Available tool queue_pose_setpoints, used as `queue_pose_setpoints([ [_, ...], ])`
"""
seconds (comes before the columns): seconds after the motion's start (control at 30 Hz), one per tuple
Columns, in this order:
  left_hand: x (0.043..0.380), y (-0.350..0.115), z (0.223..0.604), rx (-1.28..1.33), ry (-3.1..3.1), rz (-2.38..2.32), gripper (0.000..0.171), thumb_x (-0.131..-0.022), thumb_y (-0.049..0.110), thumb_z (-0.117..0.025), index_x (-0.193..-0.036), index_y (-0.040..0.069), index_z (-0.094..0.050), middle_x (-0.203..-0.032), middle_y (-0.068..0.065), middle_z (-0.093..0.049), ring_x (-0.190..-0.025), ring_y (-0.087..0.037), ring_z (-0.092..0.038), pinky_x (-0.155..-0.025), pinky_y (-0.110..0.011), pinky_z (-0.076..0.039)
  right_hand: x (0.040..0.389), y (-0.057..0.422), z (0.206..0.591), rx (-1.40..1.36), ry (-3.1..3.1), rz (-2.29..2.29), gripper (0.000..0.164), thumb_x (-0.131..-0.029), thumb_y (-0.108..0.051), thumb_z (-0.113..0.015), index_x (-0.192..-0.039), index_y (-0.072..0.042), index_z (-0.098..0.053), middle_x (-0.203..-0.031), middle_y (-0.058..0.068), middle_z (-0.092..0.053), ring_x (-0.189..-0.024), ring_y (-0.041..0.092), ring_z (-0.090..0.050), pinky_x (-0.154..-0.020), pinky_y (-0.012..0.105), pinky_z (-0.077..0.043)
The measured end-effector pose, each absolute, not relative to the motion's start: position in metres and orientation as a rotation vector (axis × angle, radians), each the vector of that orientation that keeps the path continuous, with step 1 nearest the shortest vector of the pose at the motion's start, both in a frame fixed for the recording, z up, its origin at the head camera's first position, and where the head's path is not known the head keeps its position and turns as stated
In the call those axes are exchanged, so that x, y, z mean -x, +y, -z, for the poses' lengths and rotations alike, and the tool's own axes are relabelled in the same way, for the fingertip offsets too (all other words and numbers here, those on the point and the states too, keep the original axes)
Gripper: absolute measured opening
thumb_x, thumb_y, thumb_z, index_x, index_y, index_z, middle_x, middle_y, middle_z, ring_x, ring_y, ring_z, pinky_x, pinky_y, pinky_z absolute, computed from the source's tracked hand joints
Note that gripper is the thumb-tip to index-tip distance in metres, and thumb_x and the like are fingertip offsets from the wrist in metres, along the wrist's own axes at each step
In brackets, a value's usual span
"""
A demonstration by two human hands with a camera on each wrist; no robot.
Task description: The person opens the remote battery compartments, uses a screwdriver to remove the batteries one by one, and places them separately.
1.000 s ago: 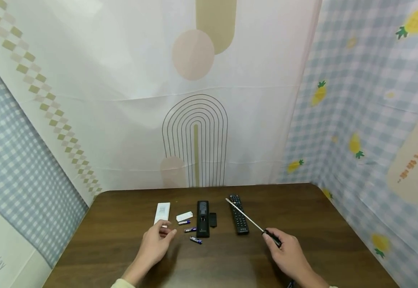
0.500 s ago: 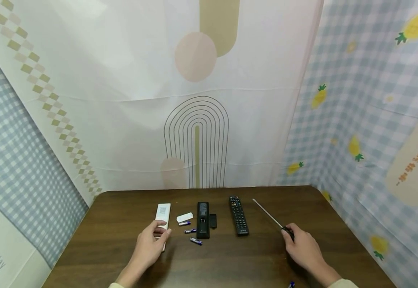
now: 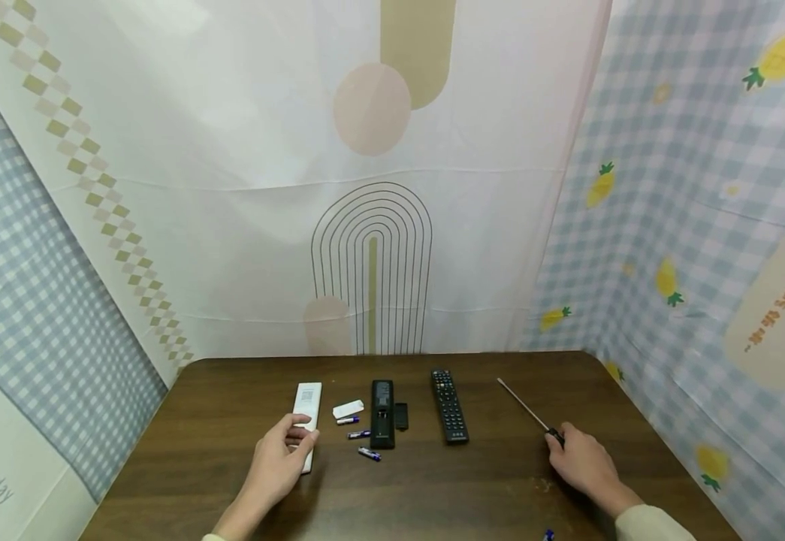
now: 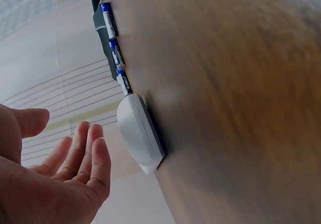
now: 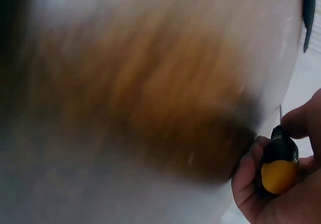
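Two hands (image 3: 279, 454) (image 3: 581, 460), brown table (image 3: 433, 500), patterned drapes (image 3: 230, 248)

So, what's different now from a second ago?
The right hand, still gripping the black-and-yellow-handled metal screwdriver, moved rightward, away from the black button-covered remote. The left hand shifted slightly left, near the oblong white plastic device. Both remote and device stayed put.

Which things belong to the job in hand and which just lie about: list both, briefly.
Seemingly in the job:
screwdriver, held in the right hand
white remote, nearest the left hand

Probably lying about:
face-down black remote
small black piece
face-up black remote
small white piece
three batteries
blue object, partly cut off
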State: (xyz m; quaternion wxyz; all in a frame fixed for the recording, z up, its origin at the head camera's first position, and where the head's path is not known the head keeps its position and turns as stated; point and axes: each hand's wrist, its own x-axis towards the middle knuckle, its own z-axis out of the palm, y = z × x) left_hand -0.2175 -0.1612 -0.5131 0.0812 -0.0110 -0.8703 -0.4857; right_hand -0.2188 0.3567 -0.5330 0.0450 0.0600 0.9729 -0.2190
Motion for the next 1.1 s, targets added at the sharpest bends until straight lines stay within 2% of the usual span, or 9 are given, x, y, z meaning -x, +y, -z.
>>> queue_pose_setpoints([
  [0.13,0.217,-0.161,0.511,0.042,-2.609,1.455,0.027,-0.099,0.014,-0.075,-0.124,0.003,-0.071,-0.099,-0.007,-0.077,-0.092,-0.013,-0.071,-0.08,-0.022,-0.059,0.228,0.369,0.535,-0.122,2.997,0.506,0.053,-0.109,-0.03,-0.053,-0.133,0.018,-0.058,-0.112,0.029,-0.073,-0.094,0.043,-0.071,-0.077,0.057,-0.058],
  [0.4,0.217,-0.161,0.509,0.059,-2.616,1.443,0.026,-0.1,0.014,-0.074,-0.123,0.003,-0.071,-0.1,-0.007,-0.077,-0.092,-0.012,-0.071,-0.081,-0.022,-0.059,0.245,0.388,0.53,-0.086,2.919,0.398,0.058,-0.109,-0.032,-0.048,-0.135,0.019,-0.058,-0.13,0.039,-0.067,-0.113,0.055,-0.068,-0.092,0.065,-0.057],
  [0.47,0.217,-0.16,0.51,0.069,-2.619,1.441,0.026,-0.1,0.014,-0.074,-0.123,0.003,-0.071,-0.1,-0.007,-0.077,-0.092,-0.012,-0.071,-0.081,-0.022,-0.059,0.249,0.39,0.529,-0.085,2.893,0.418,0.057,-0.109,-0.033,-0.046,-0.129,0.019,-0.061,-0.122,0.038,-0.07,-0.105,0.052,-0.071,-0.087,0.061,-0.059],
  [0.57,0.216,-0.161,0.51,0.079,-2.623,1.439,0.025,-0.1,0.014,-0.074,-0.123,0.003,-0.071,-0.1,-0.007,-0.077,-0.092,-0.012,-0.071,-0.081,-0.022,-0.059,0.253,0.393,0.529,-0.109,2.854,0.476,0.049,-0.11,-0.034,-0.044,-0.106,0.009,-0.067,-0.091,0.026,-0.075,-0.078,0.037,-0.072,-0.072,0.048,-0.057],
  [0.67,0.216,-0.162,0.511,0.083,-2.621,1.434,0.025,-0.099,0.014,-0.074,-0.122,0.004,-0.071,-0.1,-0.007,-0.077,-0.091,-0.011,-0.071,-0.081,-0.022,-0.059,0.258,0.397,0.528,-0.131,2.827,0.526,0.048,-0.111,-0.038,-0.044,-0.103,0.003,-0.068,-0.071,0.013,-0.066,-0.06,0.024,-0.063,-0.07,0.042,-0.052],
  [0.8,0.216,-0.163,0.512,0.102,-2.629,1.427,0.025,-0.099,0.015,-0.075,-0.121,0.004,-0.072,-0.099,-0.006,-0.077,-0.09,-0.01,-0.071,-0.08,-0.022,-0.059,0.263,0.404,0.527,-0.108,2.813,0.528,0.06,-0.112,-0.043,-0.042,-0.122,0.01,-0.067,-0.093,0.019,-0.071,-0.077,0.025,-0.065,-0.085,0.051,-0.055],
  [0.93,0.215,-0.165,0.511,0.116,-2.649,1.425,0.025,-0.1,0.016,-0.074,-0.122,0.005,-0.071,-0.099,-0.005,-0.077,-0.09,-0.009,-0.07,-0.08,-0.022,-0.059,0.266,0.407,0.523,-0.098,2.788,0.532,0.067,-0.113,-0.044,-0.042,-0.132,0.016,-0.062,-0.128,0.038,-0.067,-0.11,0.049,-0.068,-0.097,0.062,-0.056],
  [1.03,0.214,-0.165,0.51,0.114,-2.656,1.434,0.026,-0.1,0.016,-0.074,-0.123,0.004,-0.071,-0.099,-0.005,-0.077,-0.091,-0.009,-0.07,-0.08,-0.022,-0.058,0.269,0.407,0.521,-0.088,2.784,0.512,0.065,-0.112,-0.044,-0.044,-0.132,0.016,-0.063,-0.127,0.037,-0.067,-0.111,0.05,-0.068,-0.094,0.06,-0.057],
  [1.1,0.213,-0.165,0.511,0.113,-2.654,1.447,0.026,-0.1,0.016,-0.074,-0.123,0.004,-0.071,-0.099,-0.005,-0.076,-0.09,-0.009,-0.07,-0.079,-0.022,-0.058,0.269,0.408,0.521,-0.087,2.782,0.516,0.063,-0.112,-0.044,-0.045,-0.125,0.013,-0.066,-0.117,0.031,-0.071,-0.1,0.04,-0.07,-0.088,0.055,-0.057],
])
